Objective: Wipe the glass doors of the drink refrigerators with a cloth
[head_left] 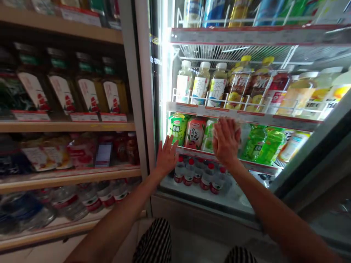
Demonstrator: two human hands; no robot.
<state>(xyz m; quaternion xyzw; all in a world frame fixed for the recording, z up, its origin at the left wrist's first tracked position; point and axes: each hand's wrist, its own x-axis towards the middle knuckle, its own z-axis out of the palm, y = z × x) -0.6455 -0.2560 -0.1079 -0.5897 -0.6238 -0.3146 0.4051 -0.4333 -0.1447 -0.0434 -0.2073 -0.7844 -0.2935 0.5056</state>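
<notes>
Forearms [131, 202] fwd, L hand [166, 157] splayed, R hand [226, 142] holding pale cloth [237, 126], long axis unclear.

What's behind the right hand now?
Left of the right hand, part of a green and white bottle shows; farther right, green bottles. A pale patch beside the hand is too blurred to name. Anything directly behind the hand is covered.

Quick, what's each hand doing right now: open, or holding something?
Left hand: open and spread, nothing visible in it.
Right hand: over what looks like a pale cloth; whether its grip is closed can't be told.
</notes>
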